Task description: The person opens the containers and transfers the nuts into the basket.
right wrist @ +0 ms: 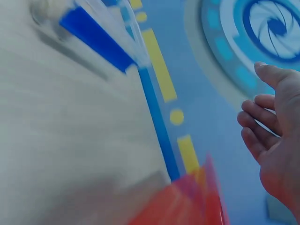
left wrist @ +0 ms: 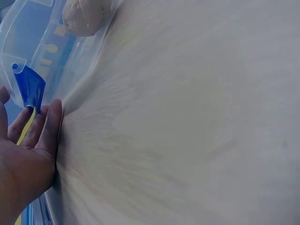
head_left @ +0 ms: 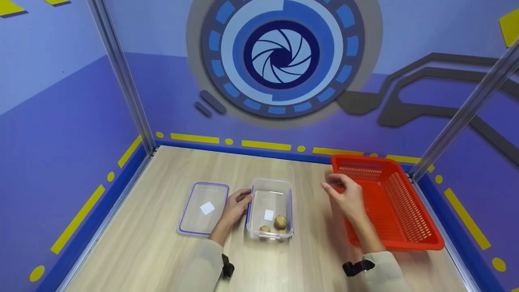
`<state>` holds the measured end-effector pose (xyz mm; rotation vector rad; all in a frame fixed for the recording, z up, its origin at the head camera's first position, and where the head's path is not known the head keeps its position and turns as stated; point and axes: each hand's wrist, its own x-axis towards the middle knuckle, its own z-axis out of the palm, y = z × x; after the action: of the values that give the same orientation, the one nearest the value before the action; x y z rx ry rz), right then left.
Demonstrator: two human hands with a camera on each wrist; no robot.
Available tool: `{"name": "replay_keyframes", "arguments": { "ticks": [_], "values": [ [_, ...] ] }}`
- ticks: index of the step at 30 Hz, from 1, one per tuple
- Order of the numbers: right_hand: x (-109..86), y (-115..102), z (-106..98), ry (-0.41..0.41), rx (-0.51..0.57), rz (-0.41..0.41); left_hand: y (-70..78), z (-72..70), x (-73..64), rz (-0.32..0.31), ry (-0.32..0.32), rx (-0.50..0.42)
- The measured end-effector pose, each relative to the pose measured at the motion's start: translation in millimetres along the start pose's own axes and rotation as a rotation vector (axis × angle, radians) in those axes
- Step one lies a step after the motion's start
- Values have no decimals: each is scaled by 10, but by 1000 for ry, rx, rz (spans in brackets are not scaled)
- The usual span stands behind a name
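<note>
A small booth-like workstation, of lab or exhibit type; which one cannot be told. Blue and purple panels [head_left: 162,89] printed with a large camera-shutter emblem [head_left: 281,56] and yellow dashes [head_left: 265,145] meet at metal corner posts [head_left: 122,73], enclosing a pale wood-grain tabletop [head_left: 138,243] on three sides.

Dressed in pale greyish-beige, plain in look. Covered by left sleeve [head_left: 200,265] toward left edge of worktop [head_left: 310,263], by right sleeve [head_left: 387,275] toward right edge, down to lower forearm. Fitted near sleeve ends in black, small size: with left device [head_left: 227,269], knobby in outline; with right device [head_left: 349,269], more long, shiny in one part. Bare at left hand [head_left: 236,207] and right hand [head_left: 348,197].
</note>
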<state>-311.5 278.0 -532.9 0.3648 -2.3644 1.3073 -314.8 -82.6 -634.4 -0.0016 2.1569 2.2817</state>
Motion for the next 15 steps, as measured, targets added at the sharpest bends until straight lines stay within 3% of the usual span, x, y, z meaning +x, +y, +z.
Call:
{"name": "replay_keyframes", "arguments": {
  "ticks": [3, 8, 15],
  "values": [
    [-37, -103, 157, -69, -19, -46, 36, 13, -20, -13, 1, -3],
    [-86, -220, 429, -213, -101, -149, -140, -6, 98, -17, 13, 4],
    [-204, -265, 708, -362, -172, -231, -146, -14, 99, -22, -4, -15]
  ]
}}
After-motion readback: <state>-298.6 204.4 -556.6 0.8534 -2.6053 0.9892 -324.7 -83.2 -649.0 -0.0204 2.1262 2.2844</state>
